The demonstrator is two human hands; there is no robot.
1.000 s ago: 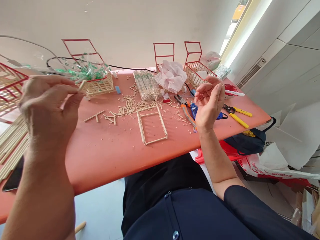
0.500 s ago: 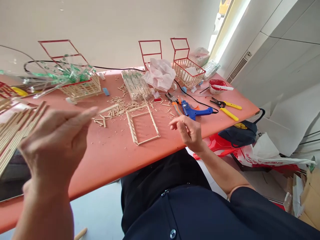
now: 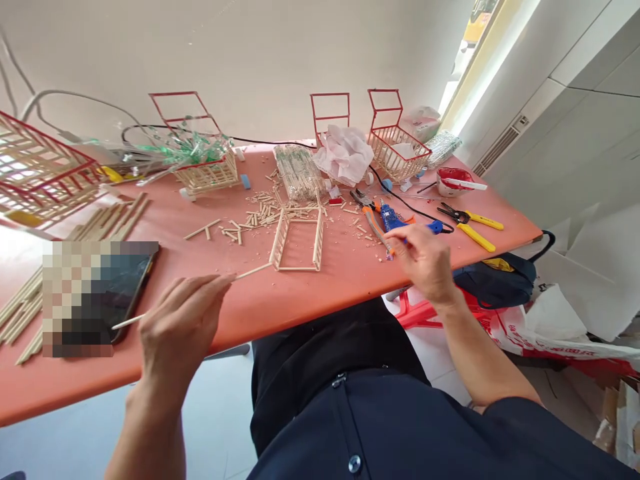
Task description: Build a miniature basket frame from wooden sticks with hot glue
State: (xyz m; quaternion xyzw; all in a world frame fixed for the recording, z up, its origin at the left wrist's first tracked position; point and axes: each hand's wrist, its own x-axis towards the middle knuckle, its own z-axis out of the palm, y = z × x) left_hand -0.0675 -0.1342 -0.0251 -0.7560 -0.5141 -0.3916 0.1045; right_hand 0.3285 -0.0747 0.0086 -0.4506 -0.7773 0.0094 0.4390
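Observation:
My left hand (image 3: pixel 183 317) is closed around a long thin wooden stick (image 3: pixel 254 270), which pokes out on both sides of it. The stick's right end lies at the near left corner of a small wooden frame (image 3: pixel 299 269) with slatted sides, standing on the orange table (image 3: pixel 240 313). Over the front edge, my right hand (image 3: pixel 425 260) has its fingers on the orange handle of the pliers (image 3: pixel 375 227). Just behind that hand lies a blue glue gun (image 3: pixel 395 221), partly hidden by the fingers.
Short stick pieces (image 3: pixel 260 212) lie behind the frame. At the left are long sticks (image 3: pixel 25 310) and a phone (image 3: pixel 125 283). Slatted baskets (image 3: pixel 397 157) stand along the wall. Yellow-handled pliers (image 3: pixel 475 233) and a red paint cup (image 3: pixel 450 183) are at the right.
The view has shifted left. My left hand has come down toward the frame and now shows a stick in it. My right hand has moved to the pliers, whose handle has swung toward the front edge.

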